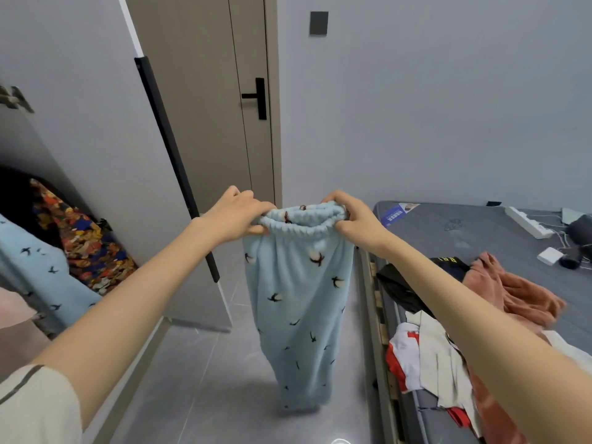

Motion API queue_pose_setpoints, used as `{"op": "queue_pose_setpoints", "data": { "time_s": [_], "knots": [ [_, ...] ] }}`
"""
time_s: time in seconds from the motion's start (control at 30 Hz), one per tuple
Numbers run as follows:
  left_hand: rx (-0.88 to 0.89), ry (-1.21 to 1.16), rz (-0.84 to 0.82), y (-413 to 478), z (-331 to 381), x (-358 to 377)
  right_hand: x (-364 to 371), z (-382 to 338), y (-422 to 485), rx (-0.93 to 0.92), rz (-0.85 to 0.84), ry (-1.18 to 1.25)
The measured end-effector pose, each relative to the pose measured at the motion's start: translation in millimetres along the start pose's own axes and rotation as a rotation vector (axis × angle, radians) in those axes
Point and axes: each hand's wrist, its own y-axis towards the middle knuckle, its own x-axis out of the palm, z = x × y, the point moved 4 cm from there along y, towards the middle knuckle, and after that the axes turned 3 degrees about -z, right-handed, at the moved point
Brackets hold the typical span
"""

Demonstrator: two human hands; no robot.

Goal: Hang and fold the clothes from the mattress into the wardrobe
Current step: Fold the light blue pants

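A: Where does everything stand, biggest first?

B: The wardrobe (80, 123) fills the nine o'clock side with its door swung open. A blue bird-print top (41, 274) and a multicoloured garment (89, 248) are inside. The mattress (480, 232) runs from three to five o'clock. On it lie a rust-coloured garment (519, 293), a white-and-red garment (426, 357) and a black garment (400, 290), none yet put away.

A: And the piece being worked?

B: The blue trousers (298, 299) hang at the centre, over the floor between wardrobe and mattress. Their legs drop toward six o'clock.

A: Why hold them up like that?

B: My guess is that hanging them by the waistband lets the legs fall straight, ready to be folded or hung neatly.

A: The hands?

B: The left hand (237, 216) takes the waistband's nine o'clock end and the right hand (352, 219) its three o'clock end. The fingers (261, 211) of both are curled round the elastic, gripping it and stretching it between them. The cloth falls directly below the knuckles.
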Motion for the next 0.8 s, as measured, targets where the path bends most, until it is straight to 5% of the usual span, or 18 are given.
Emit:
{"op": "queue_pose_setpoints", "data": {
  "time_s": [0.17,0.37,0.57,0.8],
  "knots": [
    [-0.038,0.036,0.007,16.1,18.7,17.1,-10.2,15.4,-28.4,0.118,0.080,0.071],
    [0.027,-0.779,-0.075,33.6,43.3,26.1,-34.7,28.8,-69.0,0.281,0.318,0.168],
    [0.178,-1.156,-0.016,45.0,76.0,13.2,-55.7,15.2,-114.8,0.323,0.645,0.158],
    [0.414,-1.365,-0.192,59.2,165.9,-8.2,-81.4,-15.3,-214.1,0.478,0.894,0.202]
  ]
}}
